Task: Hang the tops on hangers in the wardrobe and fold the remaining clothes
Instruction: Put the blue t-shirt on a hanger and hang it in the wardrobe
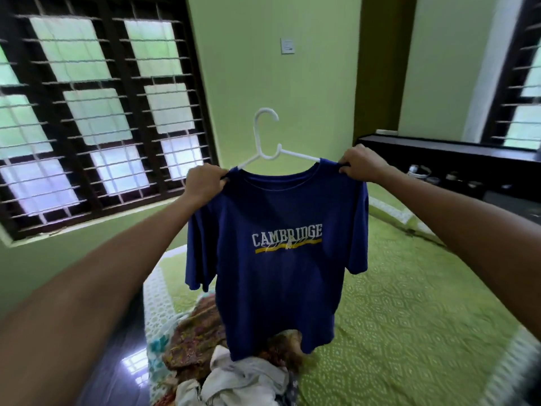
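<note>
Hands first, in the head view: both are raised at mid-frame with the blue t-shirt point(278, 253) stretched between them. The left hand point(205, 183) pinches the shirt's shoulder at centre left, fingers curled tight on the cloth; the right hand point(361, 165) grips the opposite shoulder at centre right in the same way. The shirt hangs straight down from the two hands, front facing the camera, with "CAMBRIDGE" in white letters over a yellow stripe across the chest. Its hem drops to the lower centre of the frame, just above a heap of clothes point(234, 373).

A white hanger point(268, 136) sits in the neck opening, its hook standing up above the collar between the hands. The hanger's arms disappear inside the shirt, so how far they reach along the shoulders cannot be seen.

Below and to the right spreads the bed point(409, 303) with a green patterned cover. The heap at the lower centre is partly hidden by the shirt and cut off at the bottom edge; a white garment and a brown printed one show, the rest is hard to sort out. A barred window point(87, 112) fills the upper left. Small things on the dark shelf point(439, 159) at the right are too blurred to name.
</note>
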`<state>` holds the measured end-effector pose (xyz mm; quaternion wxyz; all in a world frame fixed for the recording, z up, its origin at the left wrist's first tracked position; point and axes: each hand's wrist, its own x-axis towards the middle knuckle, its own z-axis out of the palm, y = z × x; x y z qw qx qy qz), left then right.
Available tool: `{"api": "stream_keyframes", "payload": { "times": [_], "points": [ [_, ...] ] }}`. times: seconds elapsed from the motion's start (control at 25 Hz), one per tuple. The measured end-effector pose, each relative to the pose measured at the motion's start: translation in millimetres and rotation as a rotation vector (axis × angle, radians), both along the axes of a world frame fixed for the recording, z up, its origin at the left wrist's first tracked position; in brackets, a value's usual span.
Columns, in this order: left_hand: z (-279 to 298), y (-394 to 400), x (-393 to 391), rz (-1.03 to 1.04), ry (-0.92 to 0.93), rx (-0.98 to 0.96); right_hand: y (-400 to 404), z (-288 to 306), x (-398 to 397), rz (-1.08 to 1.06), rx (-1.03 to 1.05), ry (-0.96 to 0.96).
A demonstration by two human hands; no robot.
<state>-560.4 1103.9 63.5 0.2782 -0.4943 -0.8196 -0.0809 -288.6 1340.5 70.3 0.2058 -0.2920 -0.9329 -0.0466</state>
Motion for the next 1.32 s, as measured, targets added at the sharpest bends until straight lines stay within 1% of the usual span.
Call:
{"api": "stream_keyframes", "payload": {
  "times": [0.08, 0.16, 0.2, 0.32, 0.4, 0.48, 0.6, 0.76, 0.84, 0.88, 1.0, 1.08, 1.16, 1.32],
  "points": [
    [-3.3, 26.2, 20.3, -0.07, -0.001, -0.003, 1.8, -3.7, 35.5, -0.087, -0.004, 0.014],
    [-7.9, 53.2, 44.8, -0.166, -0.043, 0.046, 5.1, -6.2, 74.4, -0.159, -0.035, 0.043],
    [-10.4, 66.5, 56.6, -0.222, -0.11, 0.095, 6.7, -7.5, 94.4, -0.191, -0.059, 0.056],
    [-20.4, 111.7, 98.5, -0.482, -0.43, 0.25, 9.0, -11.7, 160.6, -0.288, -0.112, 0.1],
    [-26.5, 147.2, 133.8, -0.643, -0.561, 0.323, 12.9, -14.4, 202.5, -0.335, -0.12, 0.177],
    [-31.0, 183.3, 176.3, -0.735, -0.607, 0.336, 17.2, -15.3, 240.7, -0.35, -0.127, 0.251],
    [-38.6, 231.1, 240.5, -0.808, -0.638, 0.323, 28.1, -15.2, 295.2, -0.403, -0.135, 0.284],
    [-41.2, 295.7, 326.5, -0.983, -0.708, 0.304, 56.8, -10.5, 384.9, -0.519, -0.127, 0.317],
    [-39.3, 327.1, 367.2, -1.07, -0.682, 0.279, 72.5, -7.6, 428.2, -0.568, -0.107, 0.297],
    [-39.8, 342.2, 385.7, -1.102, -0.634, 0.264, 79.4, -7.9, 447.1, -0.597, -0.097, 0.268],
    [-48.2, 385.2, 445.9, -1.155, -0.407, 0.2, 103.0, -19.3, 507.1, -0.679, -0.105, 0.166],
    [-55.9, 409.9, 490.0, -1.198, -0.302, 0.16, 121.8, -32.7, 551.5, -0.745, -0.118, 0.148],
    [-63.9, 437.1, 530.5, -1.261, -0.25, 0.142, 140.3, -46.3, 593.0, -0.793, -0.127, 0.18],
    [-78.1, 498.4, 602.6, -1.369, -0.207, 0.139, 172.2, -68.3, 660.0, -0.878, -0.119, 0.205]
  ]
}}
